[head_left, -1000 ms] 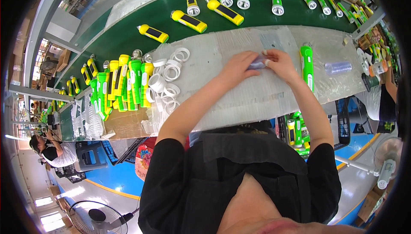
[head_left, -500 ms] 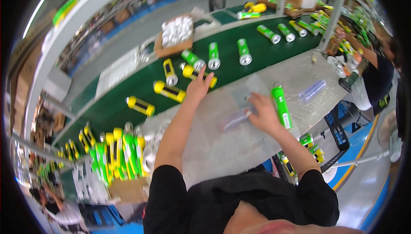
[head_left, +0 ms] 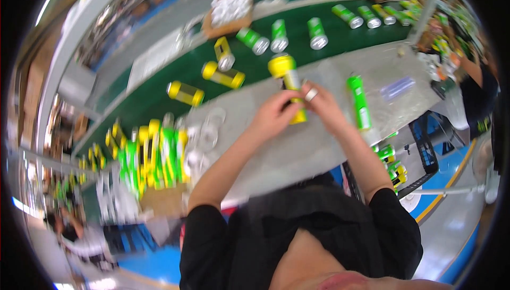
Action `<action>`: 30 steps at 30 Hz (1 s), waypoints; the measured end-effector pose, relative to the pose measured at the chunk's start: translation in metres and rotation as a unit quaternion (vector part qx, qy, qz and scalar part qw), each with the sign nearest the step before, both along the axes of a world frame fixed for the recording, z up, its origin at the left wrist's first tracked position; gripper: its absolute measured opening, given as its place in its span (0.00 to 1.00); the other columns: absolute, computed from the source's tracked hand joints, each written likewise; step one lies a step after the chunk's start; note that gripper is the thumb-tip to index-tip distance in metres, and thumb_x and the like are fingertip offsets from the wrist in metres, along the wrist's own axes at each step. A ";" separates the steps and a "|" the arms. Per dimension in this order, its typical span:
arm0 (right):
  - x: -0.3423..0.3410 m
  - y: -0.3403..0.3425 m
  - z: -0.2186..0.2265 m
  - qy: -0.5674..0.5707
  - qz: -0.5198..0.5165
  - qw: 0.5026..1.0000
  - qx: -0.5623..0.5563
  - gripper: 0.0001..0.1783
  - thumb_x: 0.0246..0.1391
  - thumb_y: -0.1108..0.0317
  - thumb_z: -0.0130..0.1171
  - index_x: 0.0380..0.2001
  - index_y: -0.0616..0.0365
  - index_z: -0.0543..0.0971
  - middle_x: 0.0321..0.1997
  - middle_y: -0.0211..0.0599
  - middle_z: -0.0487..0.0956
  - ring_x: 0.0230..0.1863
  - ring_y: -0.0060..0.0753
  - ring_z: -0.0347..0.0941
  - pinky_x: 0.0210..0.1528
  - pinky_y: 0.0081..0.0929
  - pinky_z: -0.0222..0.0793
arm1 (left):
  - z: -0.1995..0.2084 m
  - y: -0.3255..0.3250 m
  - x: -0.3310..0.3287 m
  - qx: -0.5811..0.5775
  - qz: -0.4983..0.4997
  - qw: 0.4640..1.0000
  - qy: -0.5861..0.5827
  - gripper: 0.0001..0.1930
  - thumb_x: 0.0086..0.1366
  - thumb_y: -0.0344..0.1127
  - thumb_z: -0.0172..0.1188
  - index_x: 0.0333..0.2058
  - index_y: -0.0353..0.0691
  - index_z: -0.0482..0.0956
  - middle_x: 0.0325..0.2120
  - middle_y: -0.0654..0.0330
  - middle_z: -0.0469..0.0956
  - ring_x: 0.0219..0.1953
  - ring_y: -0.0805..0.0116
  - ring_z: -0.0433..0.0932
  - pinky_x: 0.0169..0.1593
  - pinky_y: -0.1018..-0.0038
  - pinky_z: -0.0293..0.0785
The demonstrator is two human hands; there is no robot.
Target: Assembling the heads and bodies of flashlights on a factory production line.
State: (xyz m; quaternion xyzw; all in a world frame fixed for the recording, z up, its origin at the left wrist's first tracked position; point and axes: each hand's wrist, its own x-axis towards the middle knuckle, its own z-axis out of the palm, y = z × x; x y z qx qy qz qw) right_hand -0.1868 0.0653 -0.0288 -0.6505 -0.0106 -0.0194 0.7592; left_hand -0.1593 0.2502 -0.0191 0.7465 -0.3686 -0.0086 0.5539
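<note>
A yellow flashlight (head_left: 283, 67) with a dark side panel is between my hands above the grey table, its wide head pointing away from me. My left hand (head_left: 273, 113) is closed round its lower body from the left. From the right, my right hand (head_left: 322, 108), with a ring on one finger, has its fingers closed against the same flashlight. Blur and the fingers hide part of its body. A green flashlight (head_left: 359, 103) lies on the table to the right of my right hand. Past it lies a clear plastic tube (head_left: 397, 88).
Several green and yellow flashlights, such as a green one (head_left: 317, 34), lie along the green conveyor belt (head_left: 154, 110). A carton of white parts (head_left: 230, 11) stands beyond. Stacked flashlights (head_left: 155, 160) are at left, near clear rings (head_left: 211, 130). A black crate (head_left: 422, 154) sits lower right; people work at both sides.
My left hand has brought a yellow flashlight from the belt toward me, over the table. My right hand has left the blurred clear tube and come to the flashlight. The view has shifted.
</note>
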 end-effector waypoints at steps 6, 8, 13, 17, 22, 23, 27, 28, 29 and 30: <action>-0.052 0.039 0.016 0.092 0.098 0.982 0.129 0.20 0.54 0.62 0.61 0.46 0.62 0.71 0.35 0.37 0.78 0.36 0.29 0.75 0.39 0.29 0.73 | 0.001 0.041 -0.103 0.171 -0.007 0.983 -0.073 0.16 0.63 0.45 0.60 0.50 0.59 0.75 0.29 0.58 0.76 0.29 0.56 0.78 0.31 0.63 0.74; -0.074 0.049 0.021 0.092 0.115 0.980 0.130 0.21 0.53 0.63 0.62 0.46 0.61 0.70 0.32 0.36 0.77 0.31 0.28 0.74 0.35 0.28 0.71 | -0.001 0.059 -0.104 0.085 0.128 0.988 -0.024 0.18 0.63 0.42 0.60 0.51 0.50 0.75 0.35 0.57 0.80 0.30 0.59 0.80 0.32 0.68 0.75; -0.105 0.064 0.021 0.063 0.279 0.957 0.039 0.35 0.49 0.48 0.65 0.52 0.60 0.65 0.29 0.38 0.74 0.28 0.29 0.71 0.33 0.26 0.67 | 0.011 0.060 -0.074 -0.043 0.177 0.963 -0.199 0.17 0.66 0.43 0.57 0.48 0.38 0.77 0.39 0.56 0.80 0.40 0.65 0.80 0.42 0.73 0.75; -0.118 0.064 0.023 0.053 0.386 0.921 0.017 0.38 0.49 0.40 0.63 0.51 0.58 0.64 0.31 0.38 0.75 0.32 0.28 0.74 0.35 0.25 0.69 | 0.011 0.060 -0.093 -0.113 -0.025 0.968 0.224 0.17 0.71 0.44 0.51 0.45 0.37 0.79 0.37 0.60 0.81 0.42 0.73 0.77 0.45 0.75 0.73; -0.119 0.071 0.012 0.018 0.290 0.957 -0.005 0.29 0.59 0.49 0.57 0.53 0.60 0.65 0.41 0.38 0.74 0.38 0.27 0.74 0.43 0.27 0.71 | 0.010 0.068 -0.103 -0.100 0.051 0.994 0.017 0.12 0.66 0.37 0.54 0.44 0.38 0.78 0.37 0.57 0.79 0.39 0.66 0.76 0.42 0.71 0.72; -0.118 0.075 0.010 0.016 0.270 0.963 -0.010 0.26 0.61 0.55 0.56 0.54 0.62 0.65 0.42 0.38 0.74 0.37 0.27 0.75 0.44 0.26 0.71 | 0.015 0.067 -0.104 -0.071 0.060 0.989 -0.114 0.12 0.63 0.34 0.55 0.44 0.38 0.78 0.38 0.56 0.79 0.40 0.61 0.76 0.43 0.69 0.72; -0.117 0.081 0.009 0.046 0.262 0.963 0.036 0.27 0.63 0.56 0.54 0.57 0.61 0.62 0.44 0.37 0.74 0.39 0.27 0.75 0.44 0.26 0.71 | 0.012 0.069 -0.102 -0.032 0.032 0.984 -0.171 0.16 0.60 0.40 0.56 0.45 0.39 0.76 0.41 0.55 0.78 0.45 0.53 0.75 0.51 0.61 0.68; -0.117 0.080 0.006 0.047 0.260 0.964 0.037 0.27 0.63 0.56 0.54 0.57 0.61 0.62 0.44 0.37 0.74 0.39 0.27 0.75 0.44 0.26 0.71 | 0.011 0.068 -0.101 -0.031 0.031 0.985 -0.169 0.16 0.60 0.40 0.56 0.45 0.39 0.76 0.41 0.55 0.78 0.45 0.53 0.75 0.51 0.61 0.68; -0.117 0.079 0.003 0.044 0.253 0.965 0.047 0.28 0.63 0.56 0.54 0.58 0.61 0.61 0.44 0.37 0.73 0.38 0.26 0.75 0.42 0.25 0.71 | 0.010 0.066 -0.099 0.008 0.027 0.983 -0.183 0.24 0.64 0.52 0.46 0.47 0.39 0.76 0.44 0.54 0.77 0.48 0.52 0.75 0.52 0.61 0.67; -0.117 0.078 0.000 0.041 0.246 0.967 0.058 0.28 0.63 0.56 0.54 0.59 0.60 0.60 0.43 0.37 0.73 0.38 0.25 0.75 0.41 0.25 0.72 | 0.009 0.065 -0.098 0.047 0.023 0.979 -0.197 0.34 0.68 0.64 0.35 0.48 0.39 0.76 0.47 0.53 0.76 0.51 0.51 0.74 0.54 0.60 0.65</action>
